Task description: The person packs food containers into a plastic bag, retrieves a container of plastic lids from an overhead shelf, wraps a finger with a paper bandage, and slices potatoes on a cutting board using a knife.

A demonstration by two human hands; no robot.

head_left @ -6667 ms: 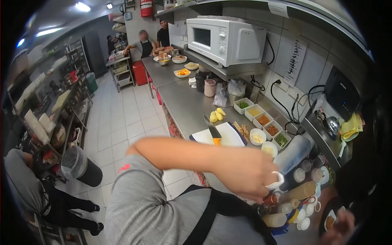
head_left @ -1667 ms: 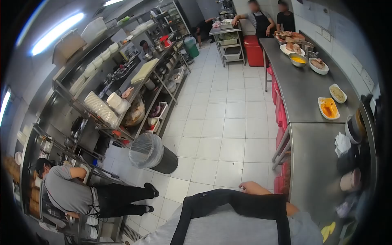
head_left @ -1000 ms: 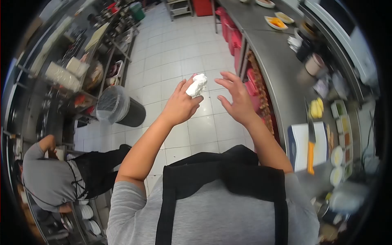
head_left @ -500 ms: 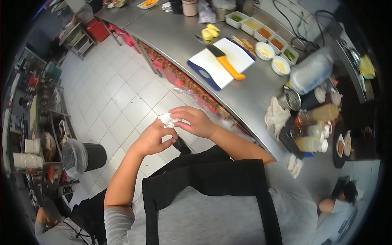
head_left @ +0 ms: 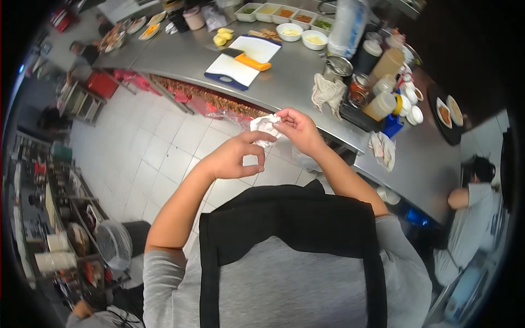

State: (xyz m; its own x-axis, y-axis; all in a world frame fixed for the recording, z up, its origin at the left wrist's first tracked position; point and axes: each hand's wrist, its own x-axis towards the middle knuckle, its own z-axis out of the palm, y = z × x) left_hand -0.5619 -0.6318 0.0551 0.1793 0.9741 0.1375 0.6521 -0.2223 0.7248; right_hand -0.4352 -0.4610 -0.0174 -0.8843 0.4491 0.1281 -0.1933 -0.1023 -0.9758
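The left hand (head_left: pixel 228 157), curled with thumb apart, and pinching right hand (head_left: pixel 299 130) hold a white wad (head_left: pixel 262 124).

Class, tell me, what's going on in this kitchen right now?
Someone in a black apron holds a crumpled white tissue in front of a steel counter. The right hand pinches it; the left hand touches it, its thumb clear. An orange-handled knife lies across a cutting board on the counter, untouched.
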